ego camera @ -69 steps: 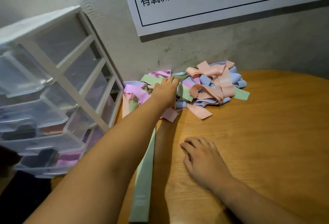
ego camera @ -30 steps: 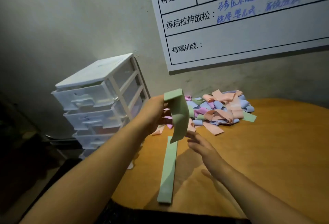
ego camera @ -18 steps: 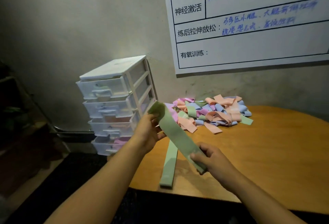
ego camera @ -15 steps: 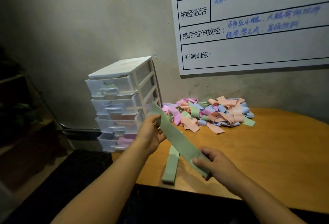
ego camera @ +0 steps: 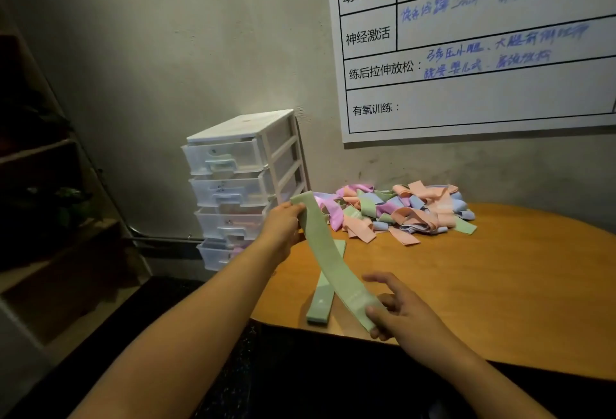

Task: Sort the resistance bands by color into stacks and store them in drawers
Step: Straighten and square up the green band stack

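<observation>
A long green band (ego camera: 328,258) is being held in the air, slanting from upper left down to lower right, above the near edge of a round wooden surface (ego camera: 500,285). Its upper end is being pinched by the left hand (ego camera: 283,228), with the fingers (ego camera: 297,209) curled over the band's edge. Its lower end is being pinched by the right hand (ego camera: 400,313) between the thumb and the lower fingers, while the index finger is being held out, spread apart from the rest. Directly beneath, a second green band (ego camera: 321,302) is lying flat on the surface, its near end close to the edge.

Farther back, by the wall, a mixed pile (ego camera: 400,212) of pink, purple, blue and green bands is lying tangled. A clear plastic drawer unit (ego camera: 243,185) is standing left of the surface, every drawer pushed in.

The step in hand appears to be the laying of the held band onto the one below, so that a green stack is being built. For this to be done well, the band is best kept flat and untwisted and lowered with its long edges lined up over the lower band. The stretchy material is likely to spring or curl, so tension should be eased before either end is let go. Care is also needed that the near end is not left hanging over the edge.
</observation>
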